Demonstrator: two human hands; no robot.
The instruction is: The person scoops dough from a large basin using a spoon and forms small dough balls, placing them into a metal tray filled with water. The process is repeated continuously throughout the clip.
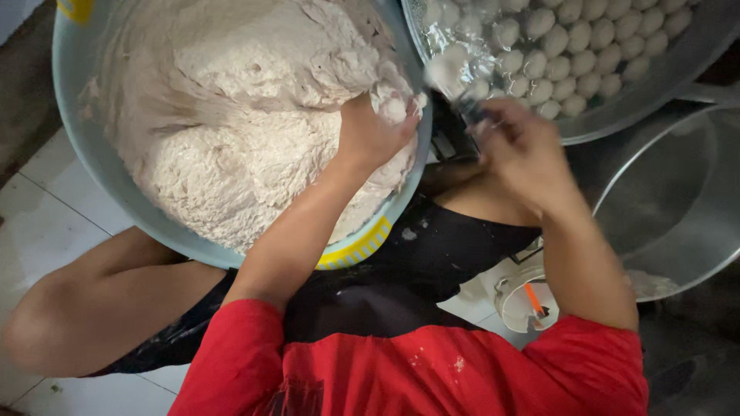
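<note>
Dough (pixel 231 139) fills the basin (pixel 77 146) under the left hand (pixel 374 131), fingers squeezing a lump; right hand (pixel 524 150), nearer the tray (pixel 655 77), grips a spoon (pixel 455 85).

Your left hand (pixel 374 131) rests in the dough (pixel 247 131) inside the basin (pixel 85 154) at ten o'clock. Your right hand (pixel 524 150) holds a spoon (pixel 455 85) at one o'clock, below the tray (pixel 663 85) of dough balls (pixel 578 38). An empty pan (pixel 678 208) lies at three o'clock.
</note>
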